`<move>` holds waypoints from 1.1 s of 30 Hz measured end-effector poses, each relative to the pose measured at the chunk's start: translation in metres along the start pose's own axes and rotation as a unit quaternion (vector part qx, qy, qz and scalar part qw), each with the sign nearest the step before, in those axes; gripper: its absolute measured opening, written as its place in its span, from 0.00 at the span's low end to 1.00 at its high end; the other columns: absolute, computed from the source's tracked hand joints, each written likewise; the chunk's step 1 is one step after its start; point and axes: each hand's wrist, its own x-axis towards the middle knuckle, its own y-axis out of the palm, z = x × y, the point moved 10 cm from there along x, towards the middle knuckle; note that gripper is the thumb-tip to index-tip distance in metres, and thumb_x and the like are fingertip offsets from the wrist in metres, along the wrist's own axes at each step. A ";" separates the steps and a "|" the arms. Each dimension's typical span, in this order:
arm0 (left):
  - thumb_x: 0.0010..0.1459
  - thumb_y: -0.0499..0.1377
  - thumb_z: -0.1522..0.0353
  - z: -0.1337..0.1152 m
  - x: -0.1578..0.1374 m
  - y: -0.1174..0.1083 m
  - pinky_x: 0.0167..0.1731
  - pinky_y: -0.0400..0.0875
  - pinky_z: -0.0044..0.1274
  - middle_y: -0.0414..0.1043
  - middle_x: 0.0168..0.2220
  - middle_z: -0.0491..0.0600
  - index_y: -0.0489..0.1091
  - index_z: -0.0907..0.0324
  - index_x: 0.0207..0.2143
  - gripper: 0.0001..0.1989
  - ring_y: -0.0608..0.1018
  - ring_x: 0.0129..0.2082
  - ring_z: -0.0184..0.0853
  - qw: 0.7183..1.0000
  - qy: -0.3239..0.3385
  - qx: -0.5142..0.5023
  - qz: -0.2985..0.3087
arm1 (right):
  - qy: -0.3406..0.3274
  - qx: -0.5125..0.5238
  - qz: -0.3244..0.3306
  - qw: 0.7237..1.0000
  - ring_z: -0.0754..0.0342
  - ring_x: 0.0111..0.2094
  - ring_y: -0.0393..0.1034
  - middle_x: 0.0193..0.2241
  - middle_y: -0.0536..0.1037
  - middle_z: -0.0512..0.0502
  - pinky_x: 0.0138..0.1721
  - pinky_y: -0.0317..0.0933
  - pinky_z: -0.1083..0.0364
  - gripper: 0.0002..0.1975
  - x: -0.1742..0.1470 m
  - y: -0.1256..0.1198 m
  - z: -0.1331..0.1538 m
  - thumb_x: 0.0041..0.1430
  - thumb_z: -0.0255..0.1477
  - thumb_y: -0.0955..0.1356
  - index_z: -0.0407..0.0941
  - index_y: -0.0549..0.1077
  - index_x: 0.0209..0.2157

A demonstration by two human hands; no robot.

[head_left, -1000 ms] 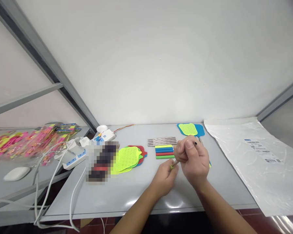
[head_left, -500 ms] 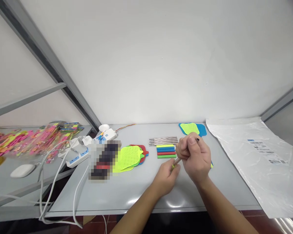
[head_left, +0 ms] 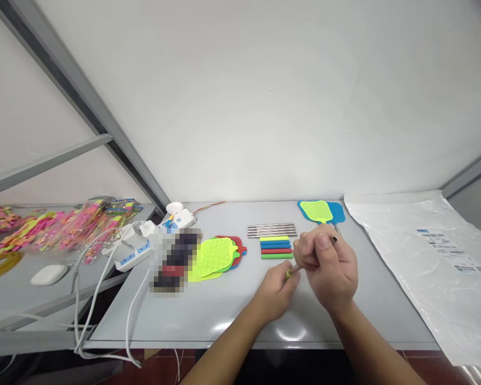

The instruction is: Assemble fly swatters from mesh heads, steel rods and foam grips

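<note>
Over the front middle of the table, my left hand (head_left: 276, 293) is closed around a yellow-green handle sleeve (head_left: 289, 272), of which only the tip shows. A metal rod (head_left: 297, 268) runs from that sleeve into my right hand (head_left: 332, 270), which is wrapped tightly round it. The rod's dark hollow end sticks out beside the right thumb. Just beyond my hands lie a row of colored handle sleeves (head_left: 277, 249) and several metal rods (head_left: 271, 230). Left of them, perforated fly swatter heads (head_left: 216, 256) in yellow-green, green, red and blue overlap in a pile.
Yellow-green and blue fly swatters (head_left: 316, 210) lie at the back right, beside a large white plastic bag (head_left: 409, 256). White power strips (head_left: 133, 254) and looping cables (head_left: 130, 315) occupy the left edge. A blurred-out dark object (head_left: 176, 262) adjoins the swatter heads. Bagged pink items (head_left: 76, 224) fill the side table.
My right hand has shifted slightly right and down, still gripping the rod. The left hand keeps its hold on the sleeve. The whole view has moved a little.
</note>
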 end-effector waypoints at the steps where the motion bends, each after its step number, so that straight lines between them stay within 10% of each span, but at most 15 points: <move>1: 0.63 0.49 0.60 -0.001 0.000 0.000 0.30 0.58 0.23 0.63 0.26 0.44 0.63 0.60 0.29 0.14 0.63 0.27 0.31 1.000 0.001 -0.004 -0.001 | -0.003 0.007 -0.006 1.000 0.63 0.18 0.46 0.19 0.53 0.57 0.19 0.42 0.58 0.14 0.001 -0.001 0.001 0.67 0.32 0.61 0.44 0.67 0.26; 11: 0.65 0.47 0.60 -0.007 0.000 -0.001 0.31 0.60 0.23 0.69 0.32 0.48 0.69 0.62 0.39 0.16 0.65 0.29 0.33 0.998 0.018 -0.054 -0.009 | 0.007 -0.089 -0.022 0.996 0.61 0.19 0.48 0.18 0.56 0.56 0.20 0.44 0.58 0.15 -0.006 -0.003 -0.027 0.67 0.34 0.60 0.45 0.65 0.26; 20: 0.65 0.47 0.62 -0.010 -0.001 -0.001 0.30 0.60 0.23 0.66 0.28 0.45 0.69 0.61 0.40 0.15 0.66 0.28 0.32 0.999 0.010 -0.051 -0.002 | 0.067 -0.260 0.093 0.959 0.56 0.30 0.65 0.27 0.70 0.50 0.33 0.58 0.56 0.15 -0.020 -0.007 -0.043 0.68 0.34 0.59 0.45 0.72 0.31; 28: 0.60 0.55 0.60 -0.002 -0.009 -0.017 0.28 0.56 0.22 0.60 0.25 0.42 0.64 0.59 0.34 0.11 0.62 0.26 0.29 0.997 -0.010 -0.060 -0.037 | 0.144 0.030 -0.029 0.989 0.61 0.19 0.51 0.17 0.53 0.57 0.25 0.57 0.57 0.14 -0.013 -0.024 -0.060 0.67 0.36 0.61 0.45 0.70 0.30; 33: 0.63 0.45 0.49 0.018 -0.018 -0.020 0.30 0.62 0.25 0.66 0.28 0.46 0.65 0.60 0.37 0.24 0.68 0.24 0.31 0.963 -0.044 -0.264 -0.038 | 0.156 0.180 -0.126 0.963 0.63 0.14 0.40 0.13 0.48 0.60 0.16 0.48 0.61 0.19 -0.005 -0.042 -0.065 0.66 0.37 0.60 0.44 0.65 0.22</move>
